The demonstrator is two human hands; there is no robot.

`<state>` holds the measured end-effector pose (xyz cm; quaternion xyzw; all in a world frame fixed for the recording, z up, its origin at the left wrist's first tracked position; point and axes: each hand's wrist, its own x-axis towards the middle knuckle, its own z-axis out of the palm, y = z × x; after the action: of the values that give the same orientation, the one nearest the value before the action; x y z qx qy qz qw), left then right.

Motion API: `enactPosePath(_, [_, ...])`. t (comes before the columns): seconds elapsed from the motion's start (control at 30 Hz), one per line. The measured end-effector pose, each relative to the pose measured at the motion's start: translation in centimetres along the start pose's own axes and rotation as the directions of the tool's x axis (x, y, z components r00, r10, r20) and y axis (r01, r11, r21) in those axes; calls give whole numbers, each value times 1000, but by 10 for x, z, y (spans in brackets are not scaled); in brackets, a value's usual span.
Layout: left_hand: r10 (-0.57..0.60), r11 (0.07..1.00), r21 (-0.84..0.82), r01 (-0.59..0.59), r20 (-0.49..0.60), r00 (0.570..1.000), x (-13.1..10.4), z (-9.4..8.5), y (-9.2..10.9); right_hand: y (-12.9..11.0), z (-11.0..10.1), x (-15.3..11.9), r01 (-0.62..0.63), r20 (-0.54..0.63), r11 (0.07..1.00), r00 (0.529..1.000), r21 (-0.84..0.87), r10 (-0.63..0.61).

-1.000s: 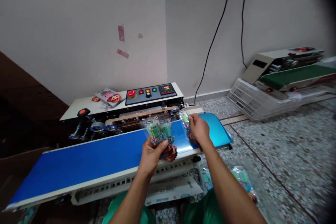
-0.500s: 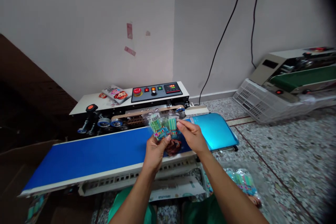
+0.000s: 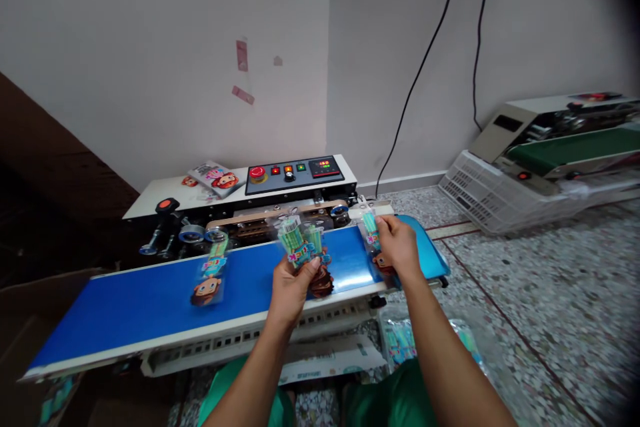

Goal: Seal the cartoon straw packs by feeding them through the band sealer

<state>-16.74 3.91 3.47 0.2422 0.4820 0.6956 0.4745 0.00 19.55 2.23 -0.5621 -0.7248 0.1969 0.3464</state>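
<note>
My left hand (image 3: 293,290) is closed on a fanned bunch of clear packets (image 3: 300,247) with green sticks and cartoon heads, over the middle of the blue belt (image 3: 150,293). At the belt's right end, my right hand (image 3: 400,247) pinches one single packet (image 3: 373,243) by its right side, upper end near the sealing machine's (image 3: 235,197) inlet. Another packet (image 3: 210,273) lies on the belt to the left, its upper end by the machine's rollers.
Packets lie in a clear tray (image 3: 400,340) below right. A cardboard box (image 3: 25,313) stands at left. A second machine (image 3: 555,140) rests on a white crate (image 3: 480,193) at right. Black cables hang along the wall.
My right hand has moved right, away from the bunch, with one packet. A packet now shows on the belt left of my left hand. The view has shifted slightly.
</note>
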Motion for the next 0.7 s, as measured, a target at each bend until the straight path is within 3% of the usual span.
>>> enactPosePath(0.17, [-21,1000,-15,21,31,999,0,-1,-2,-9,14,5,-27,83,967,995,-252,49])
enactPosePath(0.33, [-6,1000,20,7,-17,1000,0,-3,-2,-29,34,4,21,118,984,993,-179,0])
enactPosePath(0.4, [6,1000,27,-5,-32,999,1,-5,-2,-36,37,0,56,78,997,996,-57,-51])
enactPosePath(0.47, [36,999,29,-34,-60,998,2,-6,-2,-44,35,-8,76,67,980,994,185,-89])
enactPosePath(0.57, [66,998,19,-65,-72,995,3,-8,-3,-57,29,-24,-5,267,799,944,602,-196])
enactPosePath(0.63, [60,998,7,-60,-58,996,3,-7,-4,-63,27,-35,-68,352,694,895,717,-276])
enactPosePath(0.7, [53,999,1,-53,-59,997,3,-5,-5,-68,27,-43,-60,310,669,914,741,-261])
